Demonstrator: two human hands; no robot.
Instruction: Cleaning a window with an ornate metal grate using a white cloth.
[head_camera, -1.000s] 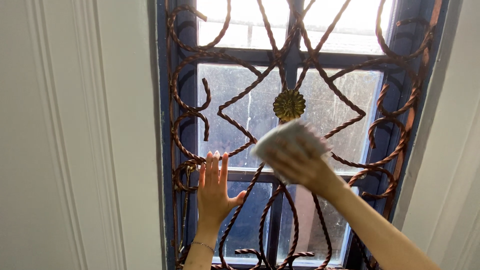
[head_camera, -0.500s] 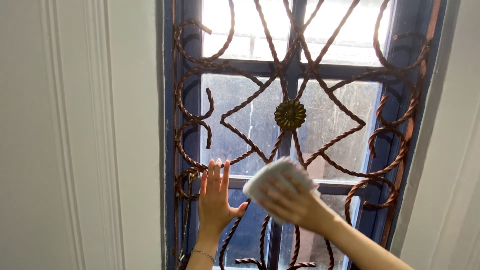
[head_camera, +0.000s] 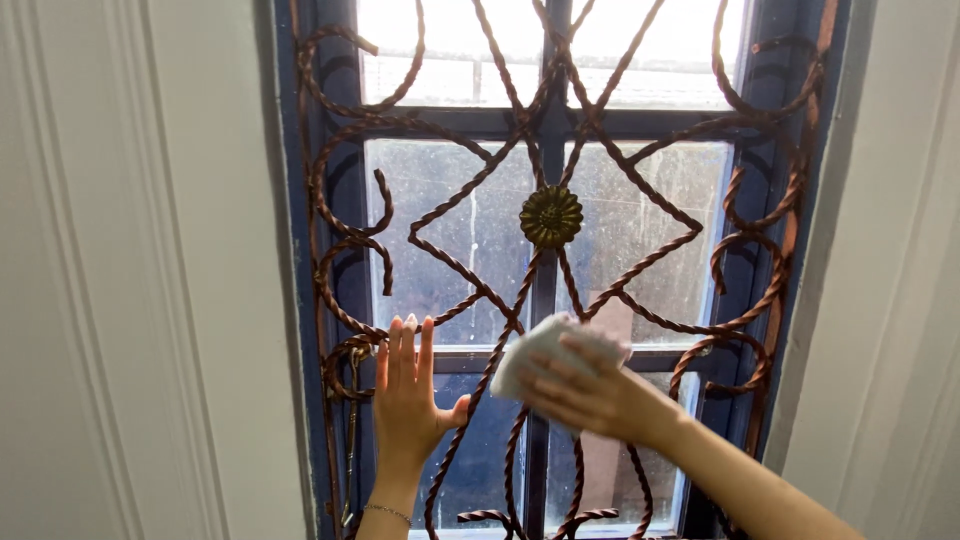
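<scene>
The grille (head_camera: 640, 265) was twisted metal, coppery and dull, with a brassy embossed rosette (head_camera: 551, 216). The panes (head_camera: 450, 240) were glass, streaked and dusty. The cloth (head_camera: 545, 345) looked soft, white and matt. The frame (head_camera: 290, 200) was dark painted wood, slightly glossy.

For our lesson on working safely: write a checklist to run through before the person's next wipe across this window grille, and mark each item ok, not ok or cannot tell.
1. Cloth held firmly by right hand: ok.
2. Left hand flat against the grille for support: ok.
3. Fingers away from the scroll ends of the twisted bars: ok.
4. Glass behind the bars clean: not ok, streaked and dusty.
5. Cloth clean enough to go on: cannot tell.
6. Footing steady: cannot tell, out of view.
</scene>
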